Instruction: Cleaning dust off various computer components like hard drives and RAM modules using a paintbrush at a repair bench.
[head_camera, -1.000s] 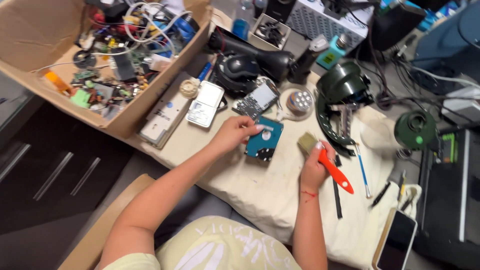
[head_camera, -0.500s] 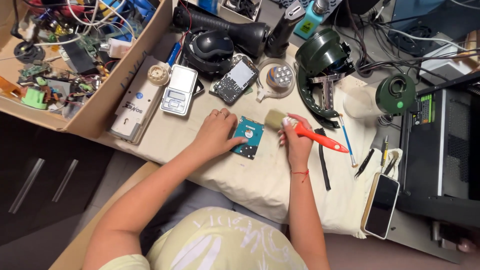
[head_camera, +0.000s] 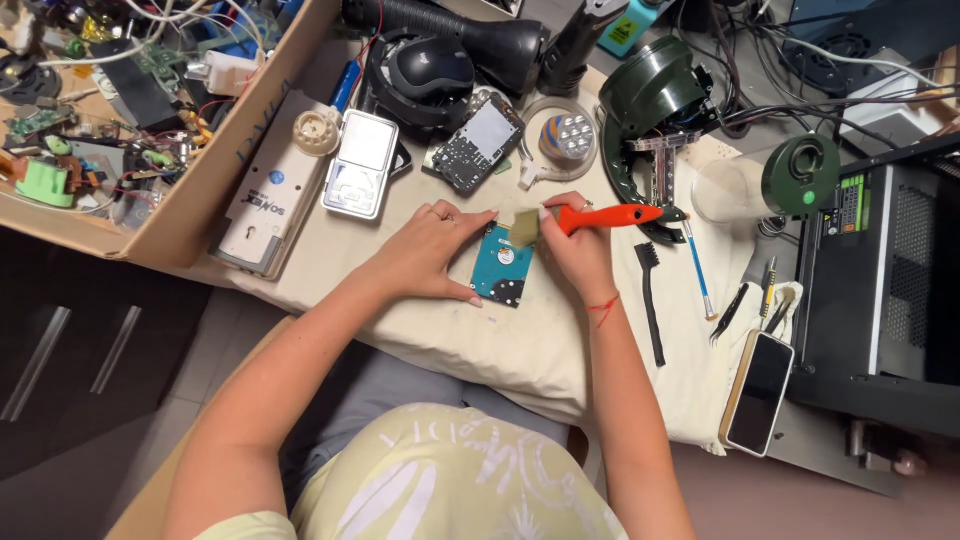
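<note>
On the cream cloth (head_camera: 560, 350) in front of you lies the small hard drive (head_camera: 502, 268), circuit side up with its teal board showing. Your left hand (head_camera: 432, 255) rests against the drive's left edge, fingers together and pressed flat to steady it. Your right hand (head_camera: 572, 250), just right of the drive, has its fingers closed around the orange-handled brush (head_camera: 600, 217), whose pale bristles touch the drive's upper right corner. The drive looks rigid and fairly dense for its size, with a smooth metal case that may slide on cloth, so hold it by its long side edges. The exposed board is probably delicate; keep fingertips off it. Right of the drive lie a black brush (head_camera: 650, 300), a blue-handled tool (head_camera: 698, 272) and a dark phone (head_camera: 760, 392).
</note>
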